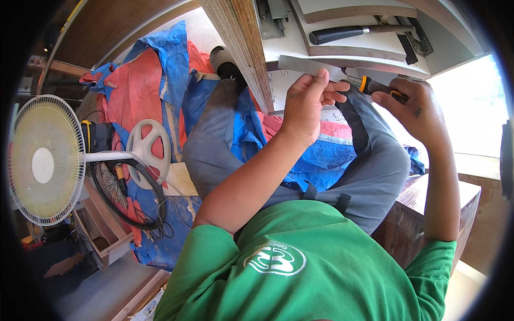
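Observation:
My right hand (415, 104), at the upper right, is wrapped round a hand tool with a black-and-orange handle (383, 90). A short metal part shows at the handle's left end, pointing toward my left hand; the tool's exact kind is unclear. My left hand (306, 104) is raised just left of it, thumb up and fingers curled in; whatever they pinch is hidden. Behind my left fingers a flat grey metal strip (300, 65) runs across in front of the white cabinet. Whether either hand touches this strip cannot be made out.
A black-handled tool with a metal shank (342, 35) lies on the cabinet shelf (356, 52). A wooden post (235, 37) stands left of it. Blue and red tarpaulin (144, 80) covers the floor round my legs. A white fan (45, 160) lies at left beside cables and a wooden drawer (101, 235).

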`<control>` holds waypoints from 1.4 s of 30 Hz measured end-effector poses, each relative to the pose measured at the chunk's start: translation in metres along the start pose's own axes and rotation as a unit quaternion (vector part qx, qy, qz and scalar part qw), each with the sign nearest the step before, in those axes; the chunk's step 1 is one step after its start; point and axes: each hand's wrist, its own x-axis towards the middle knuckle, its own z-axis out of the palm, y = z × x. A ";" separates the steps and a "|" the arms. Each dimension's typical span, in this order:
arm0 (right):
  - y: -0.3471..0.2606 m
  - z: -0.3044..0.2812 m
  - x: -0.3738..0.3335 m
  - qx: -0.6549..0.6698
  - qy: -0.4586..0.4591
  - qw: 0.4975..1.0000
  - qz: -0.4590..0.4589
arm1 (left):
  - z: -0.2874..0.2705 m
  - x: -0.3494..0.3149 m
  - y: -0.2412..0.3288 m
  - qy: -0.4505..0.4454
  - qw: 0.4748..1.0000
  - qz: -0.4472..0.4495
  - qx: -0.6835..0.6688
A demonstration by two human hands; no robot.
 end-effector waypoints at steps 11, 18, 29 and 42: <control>0.006 -0.001 0.010 -0.008 -0.045 0.998 0.035 | 0.001 -0.001 0.004 -0.017 1.000 0.015 0.009; 0.013 -0.009 0.008 0.001 -0.071 0.991 0.109 | 0.011 0.001 0.000 -0.053 0.998 -0.003 0.023; 0.005 -0.006 0.002 -0.030 -0.017 0.999 0.042 | 0.007 0.000 -0.008 -0.016 0.999 0.018 0.024; 0.055 0.055 -0.113 0.294 -0.030 0.911 0.287 | -0.063 -0.004 0.030 0.110 0.701 0.425 0.563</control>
